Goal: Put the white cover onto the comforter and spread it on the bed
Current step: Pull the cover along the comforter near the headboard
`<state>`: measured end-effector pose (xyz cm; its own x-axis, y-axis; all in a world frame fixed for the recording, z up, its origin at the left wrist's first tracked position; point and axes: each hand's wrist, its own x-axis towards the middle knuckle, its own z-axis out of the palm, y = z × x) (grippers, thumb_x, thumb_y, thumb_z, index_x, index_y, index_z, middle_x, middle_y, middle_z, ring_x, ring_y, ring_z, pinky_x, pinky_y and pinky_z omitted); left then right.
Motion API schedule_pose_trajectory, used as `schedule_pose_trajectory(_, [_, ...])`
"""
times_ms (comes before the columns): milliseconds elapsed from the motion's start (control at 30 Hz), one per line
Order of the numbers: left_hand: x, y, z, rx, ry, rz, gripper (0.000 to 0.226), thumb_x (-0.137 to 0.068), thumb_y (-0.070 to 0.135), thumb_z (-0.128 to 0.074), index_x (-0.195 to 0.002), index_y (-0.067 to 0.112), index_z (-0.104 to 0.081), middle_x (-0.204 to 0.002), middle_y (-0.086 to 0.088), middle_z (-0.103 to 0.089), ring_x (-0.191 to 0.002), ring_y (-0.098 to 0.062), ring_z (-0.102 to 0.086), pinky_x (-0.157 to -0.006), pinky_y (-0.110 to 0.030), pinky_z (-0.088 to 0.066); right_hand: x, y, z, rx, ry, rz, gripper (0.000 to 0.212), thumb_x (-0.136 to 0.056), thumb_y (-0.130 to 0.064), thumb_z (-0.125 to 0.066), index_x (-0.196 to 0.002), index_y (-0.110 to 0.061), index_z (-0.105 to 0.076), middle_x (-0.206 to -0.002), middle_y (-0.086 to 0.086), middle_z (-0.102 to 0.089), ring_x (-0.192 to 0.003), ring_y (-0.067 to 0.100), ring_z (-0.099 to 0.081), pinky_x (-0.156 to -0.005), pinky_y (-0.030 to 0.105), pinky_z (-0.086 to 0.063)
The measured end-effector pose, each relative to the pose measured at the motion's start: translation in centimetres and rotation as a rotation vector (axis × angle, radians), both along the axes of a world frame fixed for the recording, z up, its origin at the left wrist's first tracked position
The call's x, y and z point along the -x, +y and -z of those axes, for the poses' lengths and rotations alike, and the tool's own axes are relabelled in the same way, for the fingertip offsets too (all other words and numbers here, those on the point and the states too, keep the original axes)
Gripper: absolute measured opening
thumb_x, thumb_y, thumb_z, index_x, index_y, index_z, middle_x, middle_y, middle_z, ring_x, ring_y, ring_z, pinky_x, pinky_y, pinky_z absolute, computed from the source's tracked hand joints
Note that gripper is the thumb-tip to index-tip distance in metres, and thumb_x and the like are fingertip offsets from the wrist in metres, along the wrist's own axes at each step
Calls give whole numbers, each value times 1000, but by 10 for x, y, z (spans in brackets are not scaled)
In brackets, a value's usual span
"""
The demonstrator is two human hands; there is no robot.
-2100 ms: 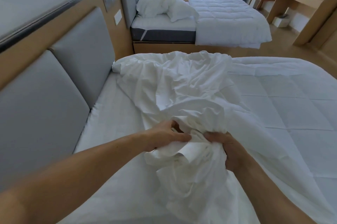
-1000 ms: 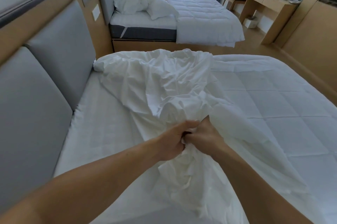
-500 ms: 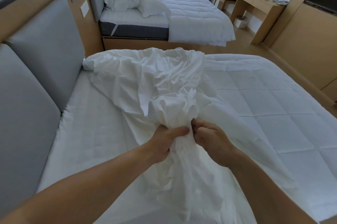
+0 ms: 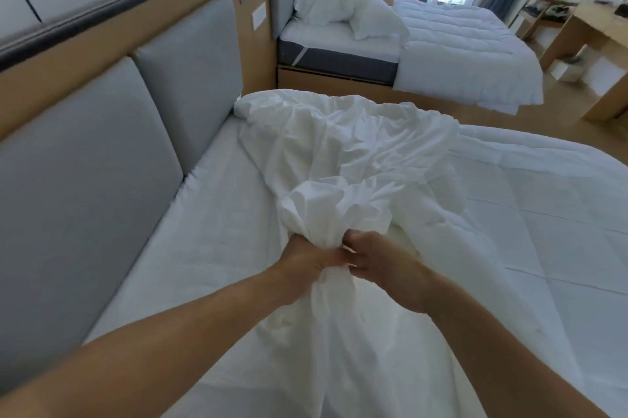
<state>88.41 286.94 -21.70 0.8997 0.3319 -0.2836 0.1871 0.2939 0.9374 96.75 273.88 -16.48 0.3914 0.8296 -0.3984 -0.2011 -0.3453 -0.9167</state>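
White cover (image 4: 339, 162) is gathered into a bunch and gripped by both hands at the near side of the bed (image 4: 204, 230). Left hand (image 4: 304, 264) fingers (image 4: 333, 256) curl round the bunch, with their tips buried in cloth. Right hand (image 4: 385, 269) fingers (image 4: 355, 240) pinch the same bunch, touching the left hand. Beyond the grip, the cover lies crumpled toward the grey headboard (image 4: 85, 162) and overlaps the quilted comforter (image 4: 526, 213), whose right edge is cut off. The cover's lower end leaves the frame.

My left hand (image 4: 307, 263) and right hand (image 4: 384, 264) grip a bunched fold of the white cover (image 4: 339, 159), which lies crumpled across the quilted comforter (image 4: 543, 213) on the bed (image 4: 204, 213).
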Motion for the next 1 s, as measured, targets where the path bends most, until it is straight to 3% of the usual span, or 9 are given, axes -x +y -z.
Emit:
schedule_pose_trajectory(67, [0, -5, 0, -77, 45, -69, 41, -69, 0, -82, -107, 5, -69, -100, -12, -74, -94, -26, -72, -74, -32, -59, -17, -6, 1, 151, -257, -108, 37, -79, -34, -56, -106, -16, -73, -112, 9, -71, -109, 27, -66, -95, 39, -51])
schedule_pose_trajectory(200, [4, -1, -3, -303, 197, -44, 61, -54, 12, -74, -113, 18, -62, -108, -6, -68, -102, -20, -65, -84, -34, -58, -58, -2, -8, 40, -1358, -300, 29, -81, -29, -71, -110, -32, -73, -100, -13, -73, -96, 11, -65, -88, 37, -55])
schedule_pose_trajectory(267, [11, 1, -8, -391, 262, 49, 74, -56, 16, -77, -126, 20, -55, -119, -2, -64, -110, -16, -61, -94, -34, -54, -69, 14, -8, -108, -1639, -481, 77, -71, -40, -81, -141, -34, -49, -139, -5, -53, -131, 18, -44, -107, 44, -45])
schedule_pose_trajectory(333, [15, 1, -14, -462, 317, 109, 81, -65, 14, -83, -137, 20, -46, -128, 1, -58, -118, -16, -55, -101, -34, -50, -69, 35, -7, -96, -1745, -819, 121, -65, -53, -83, -157, -37, -5, -166, -3, -1, -152, 24, 5, -122, 45, -10])
schedule_pose_trajectory(400, [14, 0, -21, -533, 373, 120, 67, -73, 8, -81, -131, 17, -49, -122, 1, -59, -112, -16, -58, -95, -31, -53, -65, 56, -1, -123, -1794, -1039, 127, -64, -57, -82, -157, -35, 2, -167, -5, 11, -151, 21, 22, -120, 43, 3])
schedule_pose_trajectory(467, [15, 6, -24, -527, 409, 109, 49, -75, 4, -77, -115, 22, -55, -105, 5, -63, -93, -6, -63, -79, -23, -57, -62, 72, 5, -152, -1766, -1093, 104, -69, -52, -79, -155, -28, -24, -162, -1, -27, -153, 21, -6, -122, 36, -7])
schedule_pose_trajectory(567, [20, 19, -24, -446, 474, 134, 31, -75, -2, -74, -87, 24, -61, -81, 8, -62, -60, 2, -59, -53, -15, -47, -63, 87, 6, -35, -1624, -1062, 62, -75, -42, -73, -131, -24, -52, -116, -2, -65, -112, 18, -58, -95, 27, -41])
schedule_pose_trajectory(767, [-2, 34, -9, -543, 522, -89, 41, -64, 15, -78, -97, 25, -55, -95, 4, -66, -79, -15, -63, -62, -28, -50, -68, 117, 3, 409, -1318, -937, 22, -68, -32, -68, -85, -19, -64, -75, -5, -64, -68, 18, -60, -53, 26, -38])
schedule_pose_trajectory(1000, [-20, 45, 15, -780, 590, -129, 50, -70, 34, -79, -109, 24, -51, -97, 6, -66, -85, -18, -64, -68, -31, -52, -78, 143, 5, 466, -1253, -913, 32, -67, -30, -70, -98, -22, -64, -75, -9, -61, -75, 19, -62, -59, 26, -41])
